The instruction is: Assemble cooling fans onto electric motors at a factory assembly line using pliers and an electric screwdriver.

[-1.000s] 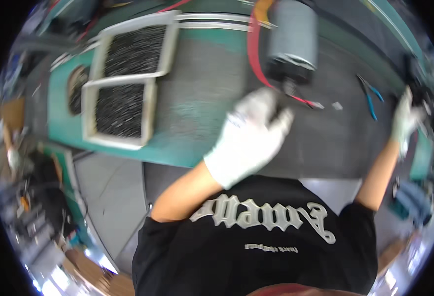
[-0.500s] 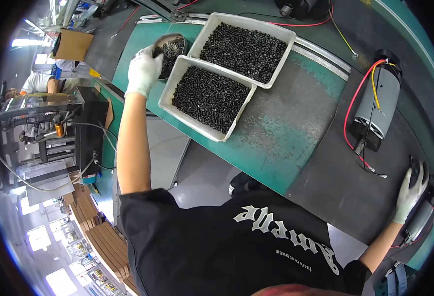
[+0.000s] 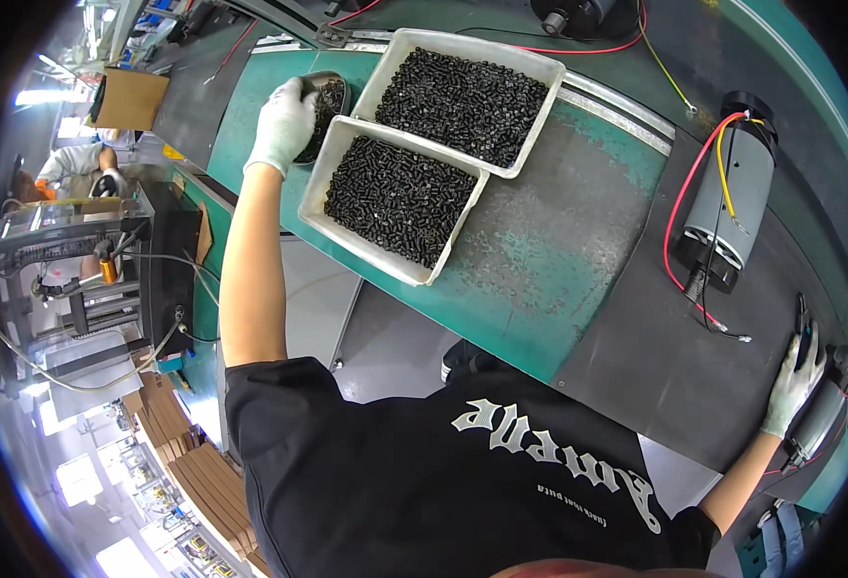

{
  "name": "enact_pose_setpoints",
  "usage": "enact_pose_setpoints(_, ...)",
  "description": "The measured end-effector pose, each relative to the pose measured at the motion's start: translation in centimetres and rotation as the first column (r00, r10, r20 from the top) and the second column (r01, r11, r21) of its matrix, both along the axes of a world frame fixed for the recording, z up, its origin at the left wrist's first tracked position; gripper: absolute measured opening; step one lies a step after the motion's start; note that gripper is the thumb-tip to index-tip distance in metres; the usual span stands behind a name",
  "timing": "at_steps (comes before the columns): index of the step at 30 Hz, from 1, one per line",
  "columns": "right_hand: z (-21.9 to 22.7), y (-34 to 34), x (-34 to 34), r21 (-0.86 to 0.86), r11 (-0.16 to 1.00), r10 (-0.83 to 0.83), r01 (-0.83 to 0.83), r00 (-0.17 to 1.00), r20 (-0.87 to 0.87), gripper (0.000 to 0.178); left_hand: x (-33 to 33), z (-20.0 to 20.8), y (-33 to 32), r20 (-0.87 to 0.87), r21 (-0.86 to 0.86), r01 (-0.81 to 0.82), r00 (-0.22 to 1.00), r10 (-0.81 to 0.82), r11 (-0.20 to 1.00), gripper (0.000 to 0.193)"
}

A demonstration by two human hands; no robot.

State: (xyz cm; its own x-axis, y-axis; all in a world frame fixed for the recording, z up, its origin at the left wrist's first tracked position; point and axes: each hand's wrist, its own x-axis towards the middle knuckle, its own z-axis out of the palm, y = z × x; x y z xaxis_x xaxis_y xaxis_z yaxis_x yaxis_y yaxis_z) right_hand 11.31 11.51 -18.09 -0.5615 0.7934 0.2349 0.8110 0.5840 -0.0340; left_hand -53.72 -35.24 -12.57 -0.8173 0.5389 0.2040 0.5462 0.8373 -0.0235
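Note:
My left hand (image 3: 284, 125), in a white glove, is at the left edge of a small dark bowl (image 3: 347, 96) of small parts. Its fingers curl over the rim, and their tips are hidden. Beside the bowl, two white bins overlap at a corner: the far bin (image 3: 558, 82) and the near bin (image 3: 313, 207). Both hold many small black cylindrical pieces. My gloved right hand (image 3: 792, 387) rests open on the dark mat at far right, fingers spread. A slim black object (image 3: 801, 310) lies by its fingertips; its kind is unclear.
A grey cylindrical motor (image 3: 727, 197) with red, yellow and black wires lies on the right. Another grey motor (image 3: 817, 424) sits beside my right hand. A machine frame (image 3: 96, 275) stands left, with a co-worker's arm (image 3: 67, 164) beyond it. Flat cardboard (image 3: 207, 482) is stacked lower left.
My left hand has shifted slightly farther over the bowl's rim. My right hand has slid back a little from the slim black object. The whole view has moved slightly.

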Motion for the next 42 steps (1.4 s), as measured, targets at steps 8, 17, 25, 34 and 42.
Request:
enact_pose_setpoints(8,-1.9,1.5,3.4,0.027,0.999,-0.032,0.039,0.973,-0.228,0.051,2.6,2.4,-1.2,0.586,0.720,-0.369,0.777,-0.231,0.588,0.015)
enact_pose_setpoints(17,6.4,-7.3,-5.5,-0.507,0.810,-0.279,-0.296,0.567,-0.775,0.052,20.5,6.7,11.1,0.380,0.841,-0.511,0.326,-0.866,0.177,0.018)
enact_pose_setpoints(25,17.3,-10.7,-14.4,-0.090,0.695,0.603,-0.713,0.647,-0.467,0.053,30.0,8.0,20.4,0.281,0.950,-0.185,0.152,-0.948,0.252,0.053)
enact_pose_setpoints(34,18.1,-11.8,-15.0,0.157,0.689,0.722,-0.708,0.650,-0.236,0.058,32.0,8.8,21.0,0.233,0.972,-0.049,0.227,-0.946,0.228,0.045)
enact_pose_setpoints(42,17.4,-10.1,-17.0,0.339,0.668,0.730,-0.662,0.671,-0.128,0.050,30.9,10.2,22.1,0.082,0.903,0.322,0.521,-0.850,0.285,0.033)
